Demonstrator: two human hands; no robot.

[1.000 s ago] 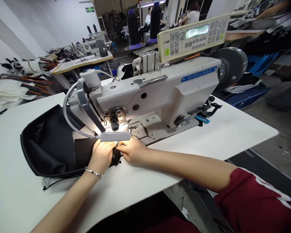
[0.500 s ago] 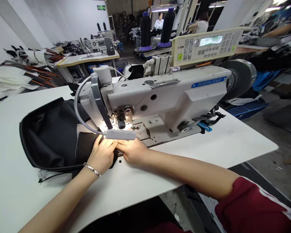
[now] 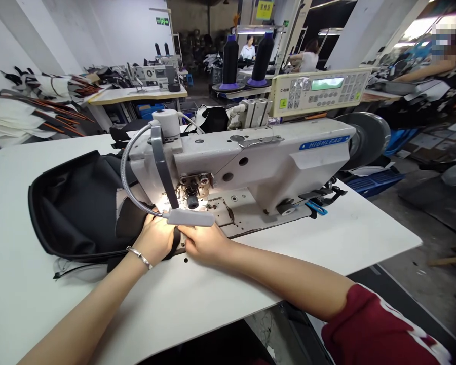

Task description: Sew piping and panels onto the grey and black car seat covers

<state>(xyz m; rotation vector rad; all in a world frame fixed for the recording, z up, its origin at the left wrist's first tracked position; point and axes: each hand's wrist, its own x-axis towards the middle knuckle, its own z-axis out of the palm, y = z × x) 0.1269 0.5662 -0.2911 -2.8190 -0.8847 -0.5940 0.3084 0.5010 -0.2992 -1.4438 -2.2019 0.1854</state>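
Note:
A large piece of black fabric [image 3: 76, 208] lies on the white table [image 3: 251, 274], its edge fed under the needle area of a grey sewing machine [image 3: 251, 157]. My left hand [image 3: 155, 241], with a silver bracelet at the wrist, presses down on the fabric just in front of the needle. My right hand [image 3: 203, 242] sits beside it, fingers pinched on the fabric's edge. A small gooseneck lamp [image 3: 188, 218] shines over both hands and hides the fingertips.
A control panel [image 3: 321, 90] sits on top of the machine, with two dark thread cones [image 3: 247, 58] behind. Other sewing tables, piles of cut material [image 3: 34, 111] and people at work fill the back of the room. Blue crates [image 3: 372, 180] stand at the right.
Both hands have slid a little further in toward the needle with the fabric. The view has tilted up slightly.

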